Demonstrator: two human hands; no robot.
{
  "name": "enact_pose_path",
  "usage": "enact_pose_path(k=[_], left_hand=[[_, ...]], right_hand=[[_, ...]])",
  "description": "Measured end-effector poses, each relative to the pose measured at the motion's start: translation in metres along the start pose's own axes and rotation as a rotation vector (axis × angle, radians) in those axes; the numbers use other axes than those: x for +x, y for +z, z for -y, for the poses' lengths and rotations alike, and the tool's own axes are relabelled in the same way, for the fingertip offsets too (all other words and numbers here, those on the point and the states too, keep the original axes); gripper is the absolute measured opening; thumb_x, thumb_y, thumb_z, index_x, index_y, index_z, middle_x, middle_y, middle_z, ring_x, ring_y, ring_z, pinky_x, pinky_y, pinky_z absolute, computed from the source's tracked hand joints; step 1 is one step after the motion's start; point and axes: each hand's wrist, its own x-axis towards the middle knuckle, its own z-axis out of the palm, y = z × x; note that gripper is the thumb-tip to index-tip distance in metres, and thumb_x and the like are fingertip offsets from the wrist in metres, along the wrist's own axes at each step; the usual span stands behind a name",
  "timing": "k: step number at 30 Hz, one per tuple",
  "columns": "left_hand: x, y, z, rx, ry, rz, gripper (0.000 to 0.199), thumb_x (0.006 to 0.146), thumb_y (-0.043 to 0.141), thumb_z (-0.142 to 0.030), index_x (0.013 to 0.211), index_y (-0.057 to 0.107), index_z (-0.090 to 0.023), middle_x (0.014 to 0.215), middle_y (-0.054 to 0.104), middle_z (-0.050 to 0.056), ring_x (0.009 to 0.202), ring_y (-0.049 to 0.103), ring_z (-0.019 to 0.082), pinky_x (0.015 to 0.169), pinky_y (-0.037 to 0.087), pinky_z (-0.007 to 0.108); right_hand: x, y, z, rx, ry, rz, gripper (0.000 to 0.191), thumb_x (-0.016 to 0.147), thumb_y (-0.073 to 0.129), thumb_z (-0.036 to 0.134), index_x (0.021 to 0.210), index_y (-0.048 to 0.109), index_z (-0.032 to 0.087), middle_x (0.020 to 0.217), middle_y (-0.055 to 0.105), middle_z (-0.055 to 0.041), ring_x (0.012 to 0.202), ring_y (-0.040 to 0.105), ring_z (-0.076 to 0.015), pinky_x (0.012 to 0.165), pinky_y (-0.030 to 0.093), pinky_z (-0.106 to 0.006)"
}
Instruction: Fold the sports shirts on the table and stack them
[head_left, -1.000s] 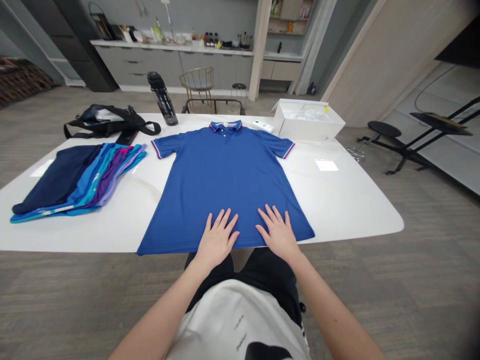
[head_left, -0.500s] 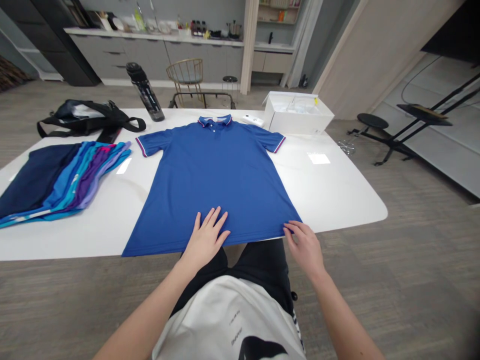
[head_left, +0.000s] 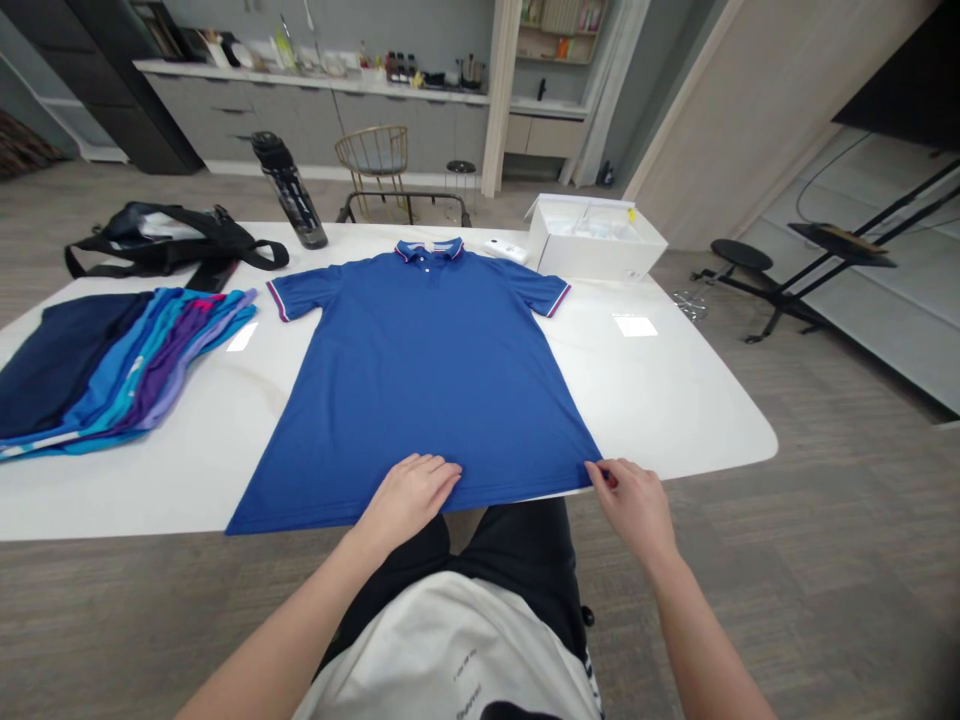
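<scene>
A blue short-sleeved polo shirt [head_left: 427,370] lies spread front up on the white table [head_left: 690,400], its collar at the far side and its hem along the near edge. Bent and drawn together, the fingers of my left hand [head_left: 412,495] are closed against the shirt near the middle of the hem; their tips are partly hidden. My right hand [head_left: 634,505] pinches the shirt's lower right corner between thumb and fingers.
To the left lies a stack of folded clothes [head_left: 112,370], with a black bag [head_left: 172,240] behind it. A dark bottle [head_left: 289,190] stands at the back. Beyond the shirt's right sleeve are a white box [head_left: 596,240] and a small white device [head_left: 505,250].
My left hand's spread fingers have come together and bent on the shirt. My right hand has moved slightly outward and nearer with the pinched corner. The view has shifted a little.
</scene>
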Motion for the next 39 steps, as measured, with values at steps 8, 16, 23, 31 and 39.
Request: enact_pose_path(k=[8,16,23,31,39], left_hand=[[0.041,-0.021,0.021,0.035,0.043,0.112,0.028,0.105,0.043,-0.031,0.112,0.069,-0.028,0.101,0.073,0.002,0.092,0.070,0.018,0.089,0.051,0.035],[0.144,-0.038,0.101,0.146,0.007,0.026,0.028,0.101,0.046,-0.027,0.117,0.069,-0.024,0.118,0.069,0.007,0.107,0.065,0.022,0.094,0.052,0.037],[0.195,0.001,0.146,0.174,-0.044,-0.035,0.058,0.103,0.041,-0.050,0.156,0.039,-0.028,0.165,0.033,0.009,0.152,0.030,0.029,0.123,0.024,0.054],[0.170,0.011,0.153,0.130,0.021,-0.003,0.059,0.104,0.037,-0.053,0.159,0.031,-0.033,0.165,0.033,0.007,0.152,0.029,0.028,0.123,0.020,0.057],[0.270,-0.018,0.175,0.052,-0.020,-0.096,0.040,0.103,0.044,-0.036,0.138,0.056,-0.024,0.139,0.061,0.010,0.126,0.056,0.025,0.106,0.044,0.044]], right_hand=[[0.072,0.011,0.020,0.128,-0.053,0.141,0.033,0.101,0.046,0.045,0.095,0.071,0.024,0.071,0.064,-0.0014,0.065,0.060,-0.0189,0.065,0.042,-0.030],[0.206,0.058,0.042,0.175,-0.200,0.100,0.027,0.099,0.050,0.037,0.109,0.070,0.023,0.102,0.069,-0.0065,0.096,0.066,-0.0206,0.089,0.050,-0.032],[0.274,0.100,0.052,0.040,-0.198,0.121,0.054,0.104,0.038,0.047,0.147,0.053,0.019,0.158,0.042,-0.0127,0.147,0.036,-0.0278,0.121,0.027,-0.048],[0.237,0.100,0.052,-0.013,-0.154,0.225,0.063,0.104,0.031,0.059,0.159,0.035,0.028,0.165,0.032,-0.0066,0.154,0.023,-0.0276,0.124,0.015,-0.053],[0.340,0.086,0.014,-0.010,0.051,-0.020,0.038,0.103,0.043,0.045,0.122,0.067,0.023,0.130,0.065,-0.0127,0.122,0.056,-0.0287,0.103,0.041,-0.048]])
